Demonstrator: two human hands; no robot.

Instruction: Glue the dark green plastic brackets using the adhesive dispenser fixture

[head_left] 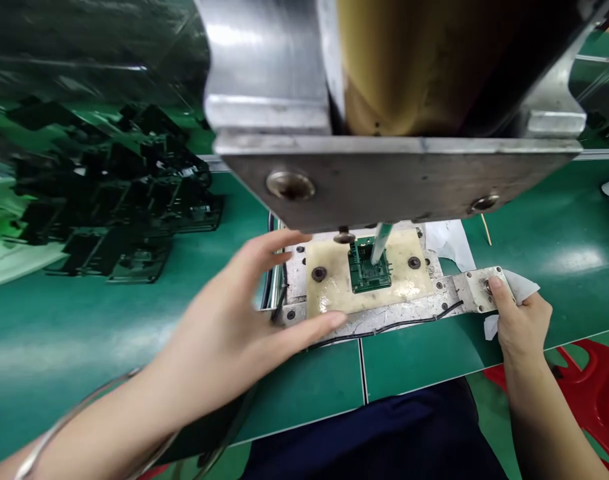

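A small green circuit board sits in the cutout of a cream-coloured fixture plate on a metal base. From the press head above, a pale rod reaches down to the board. My left hand is at the plate's left end, thumb and fingers apart, with nothing between them. With the thumb on a round button, my right hand grips the metal button plate at the base's right end; its other fingers are partly hidden underneath.
Many dark circuit boards are piled at the left, beside a pale green tray. White paper and a thin wooden stick lie behind the base. A black cable runs along its front. A red stool stands at lower right.
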